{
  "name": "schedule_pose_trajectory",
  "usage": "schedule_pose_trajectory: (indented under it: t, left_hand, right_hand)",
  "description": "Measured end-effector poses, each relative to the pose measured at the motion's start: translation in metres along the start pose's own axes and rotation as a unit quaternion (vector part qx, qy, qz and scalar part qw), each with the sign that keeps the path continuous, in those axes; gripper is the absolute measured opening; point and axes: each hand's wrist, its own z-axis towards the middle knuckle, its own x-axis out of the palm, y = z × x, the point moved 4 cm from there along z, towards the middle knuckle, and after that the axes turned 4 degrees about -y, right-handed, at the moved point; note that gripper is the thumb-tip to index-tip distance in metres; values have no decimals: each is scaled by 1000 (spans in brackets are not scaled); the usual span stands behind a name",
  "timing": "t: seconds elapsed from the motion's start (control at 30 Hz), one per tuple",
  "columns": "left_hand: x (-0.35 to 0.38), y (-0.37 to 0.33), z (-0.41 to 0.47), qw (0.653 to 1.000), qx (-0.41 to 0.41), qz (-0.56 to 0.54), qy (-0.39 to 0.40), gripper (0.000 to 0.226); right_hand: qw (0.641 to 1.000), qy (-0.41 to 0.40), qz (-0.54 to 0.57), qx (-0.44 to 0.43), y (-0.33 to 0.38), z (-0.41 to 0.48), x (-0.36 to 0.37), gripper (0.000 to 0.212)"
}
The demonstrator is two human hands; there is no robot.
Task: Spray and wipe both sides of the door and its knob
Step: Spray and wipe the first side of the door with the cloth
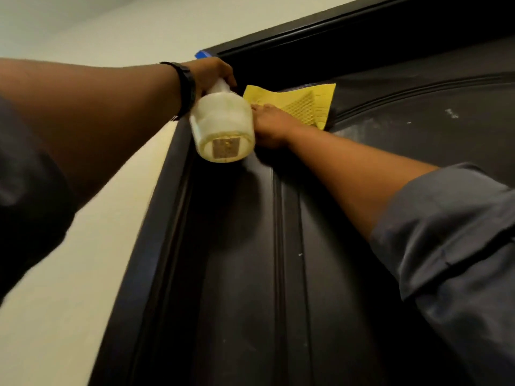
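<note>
View upward along a dark door. Nearest the camera, two rolled grey sleeves are seen, the right sleeve at the lower right and the left sleeve at the left edge, with a bare forearm raised from each. A black wristband is worn on the left wrist.

The left hand is closed round the neck of a translucent white spray bottle. The bottle is held close to the door's upper left corner, with its base turned toward the camera and a square label visible on that base. The spray head is hidden behind the hand.

Just right of the bottle, the right hand is laid flat, fingers extended, on a yellow cloth. The cloth is pressed against the door face near its top edge, close to the upper left corner and beside the end of an arched moulding. The two hands are near each other but not touching.

Pale smears are seen on the panel inside the arch. The door is bounded by a dark frame, and a strip of blue tape is seen at the frame's upper left corner. Beyond it, a cream wall is shown.
</note>
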Motion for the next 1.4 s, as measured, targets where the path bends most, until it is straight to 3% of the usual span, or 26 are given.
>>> schedule_pose_trajectory:
  t: [0.17,0.23,0.7,0.97,1.13,1.2,1.3,1.4]
  left_hand:
    - [14,0,-8,999,-18,-22,20,1]
    - [29,-3,-16,999,-16,-34,35,9]
    - [219,-46,-95,967,-17,-195,161,8]
    - [311,-70,-151,934,-78,-240,253,6]
    - [334,-73,-171,935,-73,-235,257,5]
    - [332,-70,-177,936,-73,-226,258,7]
    - [326,-61,-187,939,-78,-220,254,9]
    - [322,-51,-204,942,-71,-222,242,4]
  right_hand:
    - [998,9,-35,59,-47,-40,-13,50]
    - [995,8,-35,92,-75,-58,-23,51]
    - [955,-5,-39,294,-258,-239,-99,54]
    - [881,-57,-64,464,-348,-403,-150,52]
    - [839,-88,-5,537,-355,-409,-156,46]
    - [857,-83,-8,508,-338,-399,-146,47]
    - [916,-67,5,396,-304,-400,-129,48]
    - [947,-38,28,317,-278,-425,-128,48]
